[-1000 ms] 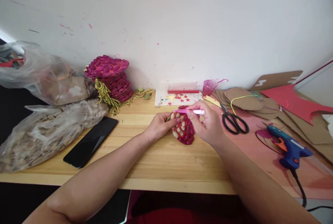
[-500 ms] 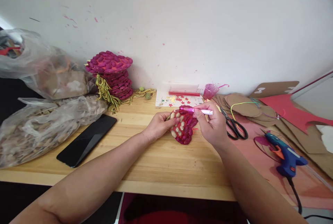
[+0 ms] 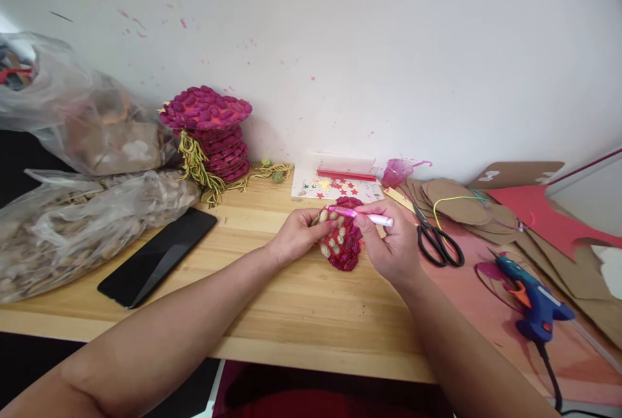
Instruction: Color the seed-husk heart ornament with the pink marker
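My left hand [image 3: 297,234] grips the left edge of a round red disc covered with peanut shells [image 3: 343,242], tilted up off the wooden table [image 3: 301,301]. Some shells on it are painted magenta, some are still tan. My right hand [image 3: 391,241] pinches a thin pink and white brush or pen [image 3: 362,215], held level with its tip over the top of the disc.
A stack of magenta shell discs with yellow fringe [image 3: 212,133] stands at the back. Two plastic bags of shells [image 3: 78,223] lie left, beside a black phone [image 3: 158,256]. Right: black scissors [image 3: 436,243], blue glue gun [image 3: 529,291], cardboard pieces [image 3: 461,201], star sheet [image 3: 330,186], pink cup [image 3: 394,170].
The pen moved a little left over the disc, and my right hand closed in on it. The view shifted slightly up and left; my left hand keeps its hold.
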Motion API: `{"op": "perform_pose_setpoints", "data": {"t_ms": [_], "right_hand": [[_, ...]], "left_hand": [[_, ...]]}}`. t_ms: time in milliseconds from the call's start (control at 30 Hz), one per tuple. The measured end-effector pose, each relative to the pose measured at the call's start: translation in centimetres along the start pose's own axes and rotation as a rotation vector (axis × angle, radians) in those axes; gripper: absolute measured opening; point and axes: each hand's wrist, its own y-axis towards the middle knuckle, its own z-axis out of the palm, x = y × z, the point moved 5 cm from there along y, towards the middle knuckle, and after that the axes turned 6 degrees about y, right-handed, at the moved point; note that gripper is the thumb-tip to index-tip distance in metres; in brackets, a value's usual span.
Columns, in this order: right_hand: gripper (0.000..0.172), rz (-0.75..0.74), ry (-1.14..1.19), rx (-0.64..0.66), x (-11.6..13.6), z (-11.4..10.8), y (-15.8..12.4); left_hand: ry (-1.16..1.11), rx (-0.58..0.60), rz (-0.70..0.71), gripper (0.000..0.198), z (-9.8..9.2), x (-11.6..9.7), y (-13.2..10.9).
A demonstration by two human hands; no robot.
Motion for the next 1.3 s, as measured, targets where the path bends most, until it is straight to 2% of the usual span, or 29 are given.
{"op": "perform_pose_setpoints", "data": {"t_ms": [167, 500, 967, 1100, 1200, 1300], "right_hand": [[0.006, -0.049, -0.057, 0.023, 0.8, 0.5, -0.2], [0.009, -0.081, -0.087, -0.027, 1.2, 0.3, -0.1], [0.008, -0.137, -0.128, -0.018, 2.1, 0.3, -0.3], [0.005, -0.113, -0.153, 0.005, 2.1, 0.5, -0.2], [0.006, -0.118, -0.144, -0.025, 2.2, 0.3, -0.3], [0.008, -0.126, -0.129, 0.0, 2.4, 0.4, -0.2]], "left_hand": [[0.029, -0.009, 0.052, 0.042, 0.3, -0.6, -0.3], [0.048, 0.003, 0.041, 0.044, 0.6, -0.7, -0.5], [0.039, 0.018, 0.046, 0.047, 0.7, -0.6, -0.6], [0.044, 0.012, 0.058, 0.045, 0.7, -0.7, -0.7], [0.055, 0.008, 0.059, 0.044, 0.7, -0.8, -0.7], [0.067, 0.006, 0.067, 0.043, 0.7, -0.9, -0.7]]}}
